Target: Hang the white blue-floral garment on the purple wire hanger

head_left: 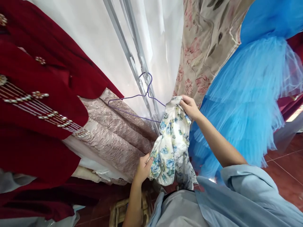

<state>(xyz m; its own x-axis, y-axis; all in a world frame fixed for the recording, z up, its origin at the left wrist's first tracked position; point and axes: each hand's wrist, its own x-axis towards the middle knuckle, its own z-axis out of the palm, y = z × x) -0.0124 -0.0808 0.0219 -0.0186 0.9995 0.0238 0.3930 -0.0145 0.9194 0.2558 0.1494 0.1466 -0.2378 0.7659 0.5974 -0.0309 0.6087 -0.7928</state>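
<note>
A white garment with blue and yellow-green flowers (169, 142) hangs between my hands; its exact kind is unclear. My right hand (190, 107) pinches its upper edge, close to one end of a purple hanger (132, 96). Lower down, my left hand (143, 168) grips the garment's left side. The hanger's hook is up at a grey metal rail, and its right end goes behind the garment's top. Whether the garment is on the hanger there, I cannot tell.
Dark red beaded clothing (47, 91) and a pinkish textured skirt (118, 135) hang at the left. On the right are a beige floral cloth (194, 53) and a blue tulle dress (246, 104). Grey metal uprights (129, 47) stand before white curtains. A wooden stool-like piece (115, 214) stands below.
</note>
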